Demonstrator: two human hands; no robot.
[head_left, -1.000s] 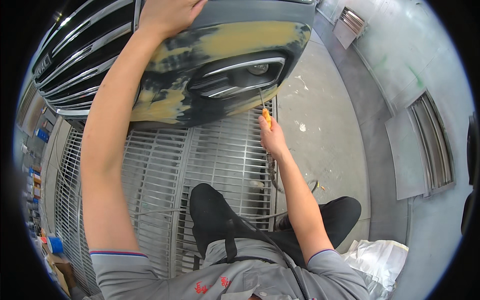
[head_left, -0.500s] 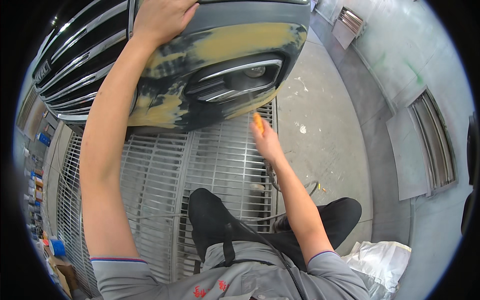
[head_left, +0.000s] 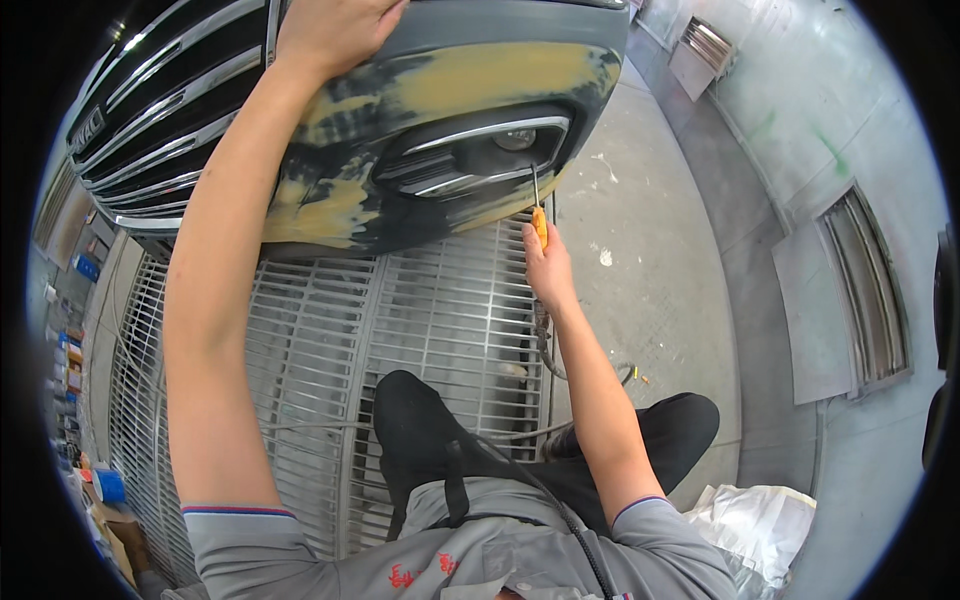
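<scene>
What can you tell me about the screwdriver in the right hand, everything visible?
The screwdriver has an orange handle, seemingly plastic, and a slim, straight shaft that looks like grey metal. The right hand grips the handle, covering its near end. It points away from the person, its far end at the outer end of the lower chrome strip of the bumper's fog-lamp opening. The tip's shape can't be made out, nor whether it touches the strip.

Soft, bright light glints on the grille [head_left: 175, 120]; the tool [head_left: 541, 228] looks fairly sharp, while the wall [head_left: 850, 110] bends toward the blackened edge.
</scene>
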